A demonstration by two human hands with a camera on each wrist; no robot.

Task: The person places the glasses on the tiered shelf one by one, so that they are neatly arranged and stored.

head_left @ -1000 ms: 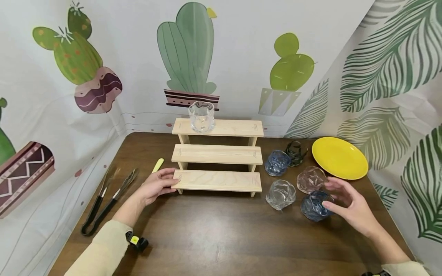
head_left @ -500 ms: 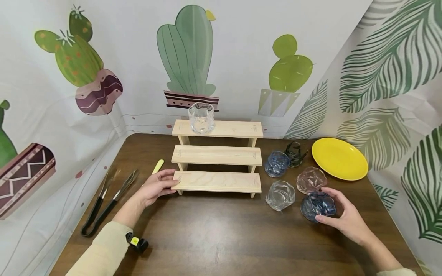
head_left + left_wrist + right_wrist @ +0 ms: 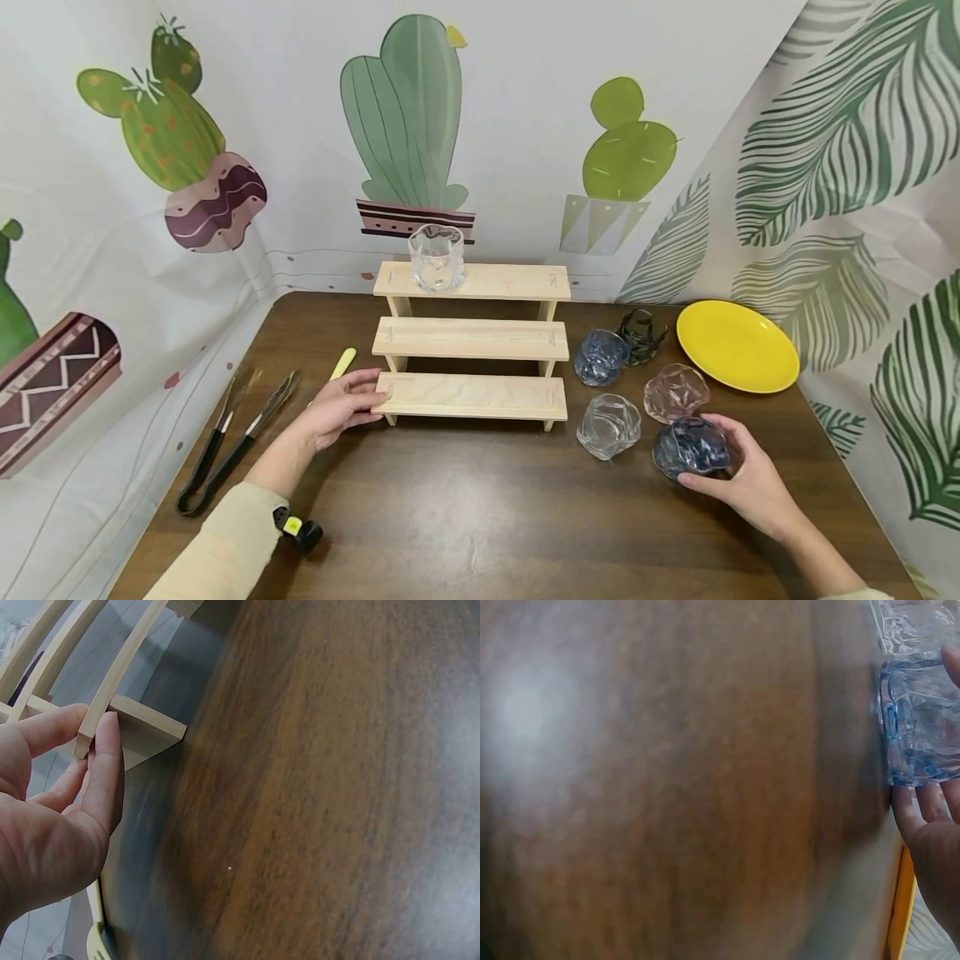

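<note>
A three-step wooden display shelf (image 3: 471, 396) stands at the table's middle. My left hand (image 3: 347, 407) pinches the left end of its lowest board, thumb above and fingers below, as the left wrist view shows at the board's end (image 3: 101, 712). On the right, my right hand (image 3: 750, 483) holds a dark blue glass (image 3: 688, 448) between thumb and fingers. In the right wrist view this glass (image 3: 922, 724) has the thumb on one side and fingers on the other. Beside it are a clear glass (image 3: 609, 427) and a pinkish glass (image 3: 675, 393). Another clear glass (image 3: 437, 258) sits on the top board.
A lighter blue glass (image 3: 602, 357) and a dark smoky glass (image 3: 641, 337) stand right of the shelf. Behind them lies a yellow plate (image 3: 738, 347). Black-handled tongs (image 3: 238, 442) and a pale yellow handle (image 3: 343, 363) lie at the left.
My right hand has closed in on the dark blue glass, its thumb moving to the near side and its fingers behind. The left hand keeps its hold on the shelf.
</note>
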